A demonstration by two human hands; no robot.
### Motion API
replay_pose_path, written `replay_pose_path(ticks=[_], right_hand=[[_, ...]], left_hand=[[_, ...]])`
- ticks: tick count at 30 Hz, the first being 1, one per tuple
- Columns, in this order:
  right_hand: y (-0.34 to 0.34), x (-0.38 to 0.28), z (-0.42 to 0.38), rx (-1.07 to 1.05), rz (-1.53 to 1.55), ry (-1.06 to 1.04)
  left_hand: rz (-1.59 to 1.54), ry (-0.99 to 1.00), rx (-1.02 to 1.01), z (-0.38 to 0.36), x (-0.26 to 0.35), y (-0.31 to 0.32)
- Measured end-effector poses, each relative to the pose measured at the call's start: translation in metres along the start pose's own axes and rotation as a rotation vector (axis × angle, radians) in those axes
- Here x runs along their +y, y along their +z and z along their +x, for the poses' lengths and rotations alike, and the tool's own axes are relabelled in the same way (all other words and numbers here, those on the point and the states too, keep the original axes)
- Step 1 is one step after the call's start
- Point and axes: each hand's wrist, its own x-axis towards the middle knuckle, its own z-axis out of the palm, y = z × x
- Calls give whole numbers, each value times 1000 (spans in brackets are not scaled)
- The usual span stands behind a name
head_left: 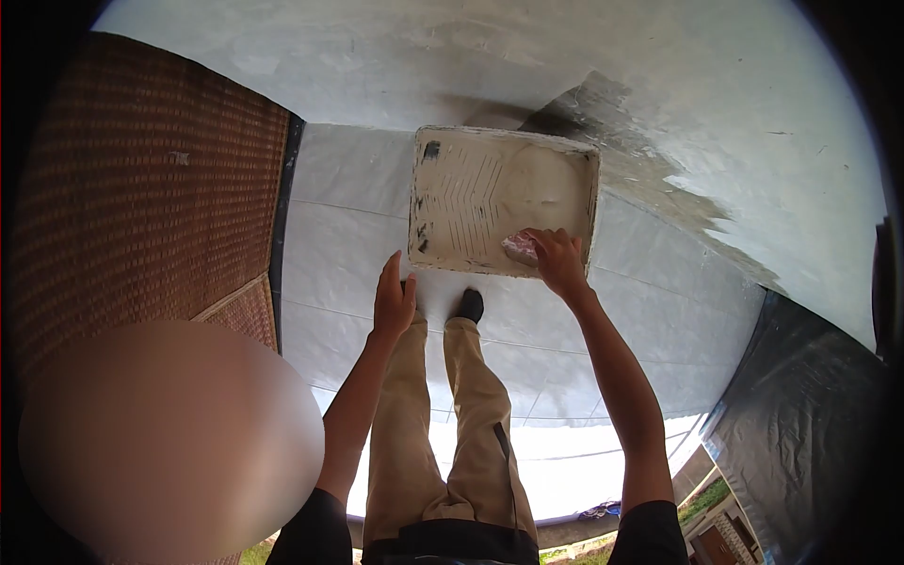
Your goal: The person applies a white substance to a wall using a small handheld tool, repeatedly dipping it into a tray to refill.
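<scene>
A paint tray (411, 202) with a ribbed slope on its left holds cream-coloured paint (541, 188) on its right side. My right hand (562, 264) reaches over the tray's near edge, its fingers closed around a pink-and-white wad (520, 248), sponge- or cloth-like, low against the paint. Just outside the tray's near left corner is my left hand (394, 301), fingers stretched out and holding nothing.
Grey sheeting (348, 250) covers the floor under my feet. Ahead rises a pale wall (377, 61) with a dark, damp-looking patch (650, 141). Brown woven matting (169, 169) stands at left, black sheeting (800, 424) at right. A blurred oval hides the lower left.
</scene>
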Motion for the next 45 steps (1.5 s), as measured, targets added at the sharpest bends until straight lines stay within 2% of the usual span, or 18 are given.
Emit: replay_pose_path(ticks=[19,28,34,44,45], right_hand=[[8,-28,22,-185,97,-98],[14,-38,32,-185,164,-142],[9,-29,36,-245,28,-161],[23,-34,43,-241,35,-80],[27,-34,47,-289,39,-57]], left_hand=[[-50,-39,12,-2,-6,-3],[-84,-44,14,-9,-8,0],[-77,-54,1,-13,-8,-2],[-95,-69,13,-16,-8,-4],[-91,-58,20,-16,-9,-4]])
